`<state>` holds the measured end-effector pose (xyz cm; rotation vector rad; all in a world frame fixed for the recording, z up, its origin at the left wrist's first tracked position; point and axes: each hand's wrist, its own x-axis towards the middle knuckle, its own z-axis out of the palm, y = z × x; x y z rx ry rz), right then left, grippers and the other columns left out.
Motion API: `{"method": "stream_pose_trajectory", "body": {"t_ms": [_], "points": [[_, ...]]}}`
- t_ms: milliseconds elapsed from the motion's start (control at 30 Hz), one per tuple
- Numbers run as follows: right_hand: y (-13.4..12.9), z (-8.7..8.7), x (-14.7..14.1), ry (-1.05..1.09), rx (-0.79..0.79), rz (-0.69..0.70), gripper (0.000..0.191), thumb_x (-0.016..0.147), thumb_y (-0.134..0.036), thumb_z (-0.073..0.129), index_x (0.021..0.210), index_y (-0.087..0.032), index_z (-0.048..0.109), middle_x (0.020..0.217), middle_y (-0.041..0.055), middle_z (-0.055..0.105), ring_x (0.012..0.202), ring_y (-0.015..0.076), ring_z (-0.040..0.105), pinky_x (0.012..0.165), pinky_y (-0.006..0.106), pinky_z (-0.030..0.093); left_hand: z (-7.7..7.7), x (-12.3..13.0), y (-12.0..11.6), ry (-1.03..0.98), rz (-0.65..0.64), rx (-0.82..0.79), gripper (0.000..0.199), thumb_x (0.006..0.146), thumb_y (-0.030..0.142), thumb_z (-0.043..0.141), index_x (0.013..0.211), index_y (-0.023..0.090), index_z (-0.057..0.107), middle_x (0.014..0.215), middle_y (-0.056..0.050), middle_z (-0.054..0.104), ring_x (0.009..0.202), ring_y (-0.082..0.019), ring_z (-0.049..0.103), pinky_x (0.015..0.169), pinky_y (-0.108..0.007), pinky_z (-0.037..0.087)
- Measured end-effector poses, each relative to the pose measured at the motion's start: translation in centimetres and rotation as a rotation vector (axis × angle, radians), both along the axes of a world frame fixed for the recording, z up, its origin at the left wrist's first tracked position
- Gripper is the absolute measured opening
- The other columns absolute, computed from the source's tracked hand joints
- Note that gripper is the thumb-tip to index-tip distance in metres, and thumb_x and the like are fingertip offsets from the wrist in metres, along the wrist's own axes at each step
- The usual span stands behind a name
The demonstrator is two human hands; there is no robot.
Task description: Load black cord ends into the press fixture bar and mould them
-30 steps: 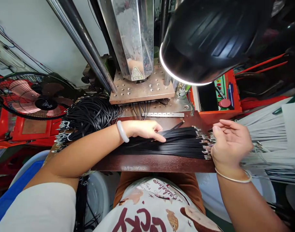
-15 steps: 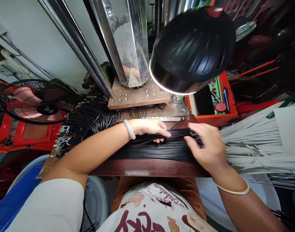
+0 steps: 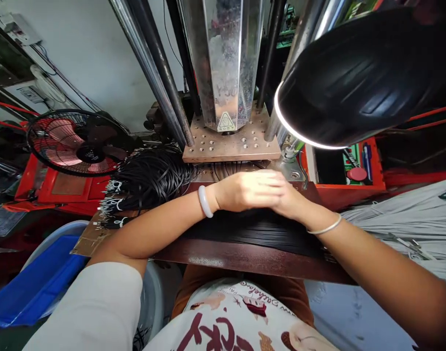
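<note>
My left hand [image 3: 250, 191], with a pale bangle at its wrist, is over the middle of the bench with its fingers curled together. My right hand [image 3: 290, 200], wearing a thin bracelet, comes from the right and meets it. The two hands overlap, so the right fingers and anything held between the hands are hidden. Beneath them, flat black cables [image 3: 266, 231] lie side by side along the brown bench edge [image 3: 223, 256]. Just behind the hands is the press's drilled metal plate [image 3: 233, 148], below a clear guard [image 3: 226, 73] with a hand-warning sticker.
A heap of bundled black cables [image 3: 157, 175] sits at left beside a fan [image 3: 87, 146]. White cables [image 3: 405, 219] are piled at right. A black lamp [image 3: 358, 83] overhangs the right side near a red tray [image 3: 376, 170]. A blue bin [image 3: 36, 282] stands lower left.
My right hand has moved left from the cable ends to meet my left hand. The thin black cable pinched in my left hand is now out of sight. The view has shifted.
</note>
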<state>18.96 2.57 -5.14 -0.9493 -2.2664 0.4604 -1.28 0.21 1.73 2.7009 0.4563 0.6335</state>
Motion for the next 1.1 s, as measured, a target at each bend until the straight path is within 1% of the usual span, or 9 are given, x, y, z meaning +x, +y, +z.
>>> {"method": "stream_pose_trajectory", "body": {"t_ms": [100, 167, 333, 467, 567, 667, 733, 900, 1100], "points": [[0.8, -0.8, -0.4, -0.199, -0.002, -0.025, 0.028, 0.084, -0.027, 0.054, 0.105, -0.017, 0.069, 0.098, 0.0142, 0.066, 0.095, 0.0297, 0.056, 0.084, 0.049, 0.046, -0.7, -0.6, 1.1, -0.322, 0.38, -0.122, 0.023, 0.092, 0.026, 0.059, 0.1, 0.01, 0.073, 0.105, -0.01, 0.074, 0.099, -0.017, 0.07, 0.095, -0.031, 0.053], [0.2, -1.3, 0.0, -0.316, 0.005, -0.009, 0.03, 0.087, -0.026, 0.05, 0.109, -0.018, 0.069, 0.099, 0.0135, 0.065, 0.095, 0.0292, 0.054, 0.084, 0.048, 0.045, -1.1, -1.3, 1.6, -0.445, 0.522, -0.207, 0.021, 0.088, 0.03, 0.065, 0.094, 0.012, 0.074, 0.096, -0.008, 0.075, 0.088, -0.017, 0.071, 0.087, -0.027, 0.055], [-2.7, -1.0, 0.7, -0.244, -0.071, 0.105, 0.026, 0.09, -0.032, 0.051, 0.107, -0.023, 0.068, 0.093, 0.0094, 0.066, 0.089, 0.0249, 0.058, 0.079, 0.04, 0.047, -2.9, -1.9, 2.1, -0.361, 0.577, -0.305, 0.016, 0.086, 0.026, 0.065, 0.084, 0.013, 0.075, 0.087, -0.006, 0.076, 0.082, -0.017, 0.07, 0.082, -0.026, 0.053], [-2.8, -0.2, -0.5, 0.039, -0.093, -0.064, 0.027, 0.081, -0.035, 0.062, 0.104, -0.021, 0.065, 0.101, 0.0097, 0.068, 0.096, 0.0265, 0.061, 0.087, 0.043, 0.049, -4.4, -1.5, 2.2, -0.328, 0.575, -0.341, 0.012, 0.081, 0.019, 0.068, 0.084, 0.011, 0.076, 0.089, -0.009, 0.076, 0.085, -0.018, 0.071, 0.085, -0.026, 0.052], [-1.8, -0.1, -1.8, 0.181, -0.323, -0.024, 0.033, 0.077, -0.041, 0.066, 0.103, -0.02, 0.066, 0.102, 0.0082, 0.071, 0.092, 0.0262, 0.065, 0.083, 0.041, 0.051, -4.1, -1.3, 1.9, -0.381, 0.561, -0.415, 0.017, 0.083, 0.024, 0.066, 0.09, 0.011, 0.075, 0.09, -0.009, 0.076, 0.08, -0.017, 0.071, 0.078, -0.025, 0.055], [-1.3, -0.1, -2.0, 0.192, -0.526, 0.015, 0.027, 0.081, -0.044, 0.06, 0.083, -0.019, 0.071, 0.076, 0.0032, 0.072, 0.068, 0.0211, 0.065, 0.064, 0.034, 0.05, -3.7, -1.3, 1.3, -0.392, 0.537, -0.44, 0.02, 0.085, 0.026, 0.065, 0.095, 0.01, 0.074, 0.089, -0.008, 0.075, 0.074, -0.016, 0.07, 0.071, -0.025, 0.056], [-1.4, 0.0, -1.2, 0.107, -0.419, -0.041, 0.026, 0.083, -0.041, 0.059, 0.076, -0.019, 0.071, 0.07, 0.0025, 0.07, 0.063, 0.0195, 0.062, 0.06, 0.032, 0.046, -4.0, -1.4, 0.9, -0.373, 0.552, -0.343, 0.017, 0.085, 0.023, 0.065, 0.093, 0.011, 0.074, 0.09, -0.008, 0.075, 0.08, -0.017, 0.071, 0.077, -0.026, 0.056], [-3.1, 0.0, 1.3, -0.196, 0.116, -0.106, 0.019, 0.086, -0.023, 0.054, 0.076, -0.018, 0.07, 0.077, 0.0075, 0.068, 0.078, 0.0235, 0.057, 0.071, 0.037, 0.041, -5.5, -1.3, -0.6, -0.148, 0.615, -0.12, 0.02, 0.082, 0.004, 0.058, 0.084, 0.012, 0.075, 0.086, -0.008, 0.075, 0.08, -0.018, 0.07, 0.08, -0.029, 0.056], [-5.1, -0.1, 1.7, -0.019, 0.117, 0.03, 0.015, 0.092, -0.025, 0.056, 0.091, -0.019, 0.07, 0.085, 0.0061, 0.062, 0.08, 0.0186, 0.051, 0.073, 0.033, 0.041, -6.2, -0.9, -2.6, -0.236, 0.592, -0.098, 0.027, 0.082, -0.001, 0.051, 0.088, 0.01, 0.075, 0.092, -0.01, 0.073, 0.084, -0.017, 0.068, 0.081, -0.026, 0.055]]}}
